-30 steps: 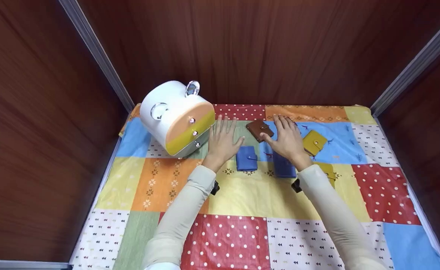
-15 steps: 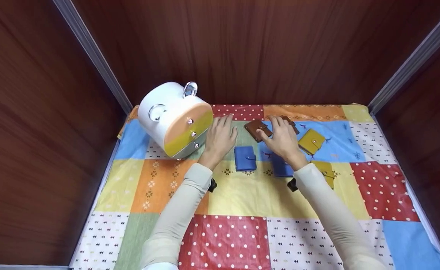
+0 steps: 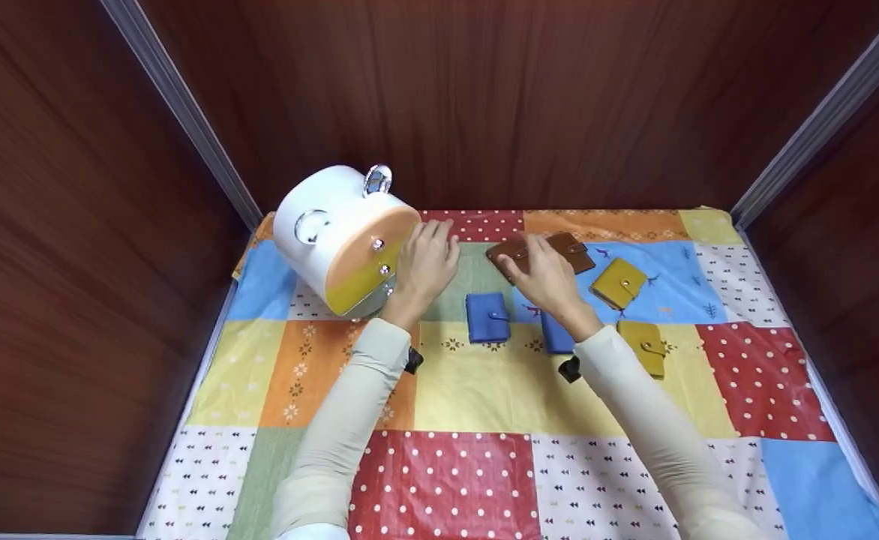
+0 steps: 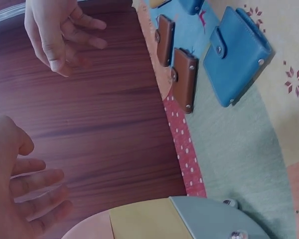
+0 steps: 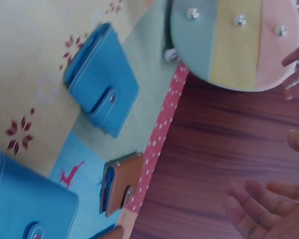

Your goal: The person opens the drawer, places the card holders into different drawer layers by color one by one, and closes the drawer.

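My left hand is held up in front of the white round drawer box, partly covering its striped front. The fingers are loosely extended and hold nothing. My right hand hovers above the cloth, with a brown snap-button card holder partly behind its fingers. A second brown card holder lies just beyond it. Below the right wrist is a blue card holder, partly hidden. Between the hands lies another blue card holder. The right wrist view shows the right hand with spread, empty fingers.
Two yellow card holders lie right of the right hand. The patchwork cloth covers the table. Brown wood-grain panels stand at the back and both sides. The box has several shiny knobs and two round silvery ears.
Both hands have lifted off the cloth and shifted left, the left hand now in front of the box. More of the brown and yellow card holders shows. The card holders stay in place.
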A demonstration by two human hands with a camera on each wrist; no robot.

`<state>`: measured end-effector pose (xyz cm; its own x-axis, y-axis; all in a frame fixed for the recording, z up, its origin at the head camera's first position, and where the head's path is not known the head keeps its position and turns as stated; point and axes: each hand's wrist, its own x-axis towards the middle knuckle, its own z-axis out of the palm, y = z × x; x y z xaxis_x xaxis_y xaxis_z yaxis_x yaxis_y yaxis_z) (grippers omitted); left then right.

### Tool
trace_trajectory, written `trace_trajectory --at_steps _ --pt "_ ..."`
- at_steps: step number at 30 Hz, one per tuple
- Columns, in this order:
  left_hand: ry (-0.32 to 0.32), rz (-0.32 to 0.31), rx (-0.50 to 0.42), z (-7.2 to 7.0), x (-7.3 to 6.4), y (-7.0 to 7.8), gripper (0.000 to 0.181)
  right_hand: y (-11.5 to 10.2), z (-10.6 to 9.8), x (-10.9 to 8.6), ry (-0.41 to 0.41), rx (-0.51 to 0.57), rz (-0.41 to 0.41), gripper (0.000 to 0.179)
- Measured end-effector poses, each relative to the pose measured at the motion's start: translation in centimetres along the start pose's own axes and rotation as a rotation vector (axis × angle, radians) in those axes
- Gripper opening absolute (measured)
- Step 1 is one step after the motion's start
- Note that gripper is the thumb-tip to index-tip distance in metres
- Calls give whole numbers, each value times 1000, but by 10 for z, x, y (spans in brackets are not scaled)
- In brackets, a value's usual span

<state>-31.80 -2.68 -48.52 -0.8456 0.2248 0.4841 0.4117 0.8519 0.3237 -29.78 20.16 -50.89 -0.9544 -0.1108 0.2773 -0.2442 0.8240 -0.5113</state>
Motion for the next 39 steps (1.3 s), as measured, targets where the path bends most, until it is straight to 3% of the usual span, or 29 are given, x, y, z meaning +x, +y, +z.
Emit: trace_trajectory --at_steps 10,21,29,39 --pt "19 25 -63 -13 5 -14 36 -17 7 4 5 23 -18 62" --pt "-18 30 -137 -30 7 -30 42 -33 14 10 5 61 -36 53" --pt "-28 42 -118 -42 8 -45 45 -47 19 14 -21 129 -59 46" --pt "-78 78 -120 -54 4 -68 52 -59 27 20 -25 82 -73 45"
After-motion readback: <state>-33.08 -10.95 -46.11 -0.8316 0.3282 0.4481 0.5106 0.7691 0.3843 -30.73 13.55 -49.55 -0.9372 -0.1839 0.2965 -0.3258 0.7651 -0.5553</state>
